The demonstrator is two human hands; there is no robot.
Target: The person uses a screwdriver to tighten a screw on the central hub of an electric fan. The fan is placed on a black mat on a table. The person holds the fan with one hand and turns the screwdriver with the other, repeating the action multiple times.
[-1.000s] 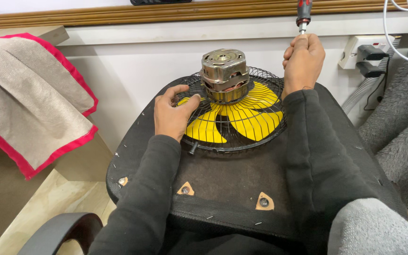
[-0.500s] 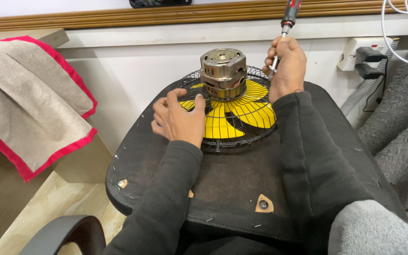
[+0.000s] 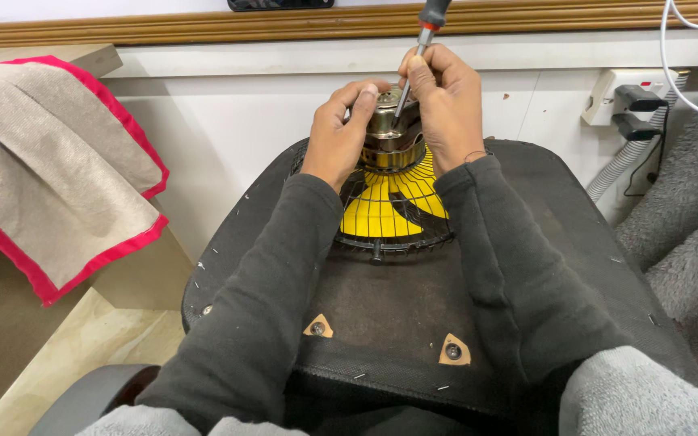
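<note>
Seen from above, two hands in dark grey sleeves work on a fan lying flat on an upturned black chair seat.

The fan sits at the centre of the view, toward 12 o'clock on the seat. It has yellow blades under a black wire guard. Its metal motor stands upright at the hub, facing the camera.

The left hand grips the motor from its 9 o'clock side. Its fingers curl over the top edge of the motor, pressed close together, with the thumb lying on top.

The right hand is at the motor's 3 o'clock side. Its fingers are closed together around the metal shaft of a screwdriver. The screwdriver leans slightly, handle up toward 12 o'clock; the handle is dark with a red band and is cut off by the top edge of the view. Its tip meets the top of the motor, between the two hands.

At 9 o'clock, well apart from the seat, a beige cloth with a pink-red border hangs over a ledge. At 2 o'clock, a white wall socket holds black plugs, with a grey ribbed hose below it. At 3 o'clock lies grey fuzzy fabric. A wooden trim runs along the wall at 12 o'clock.
</note>
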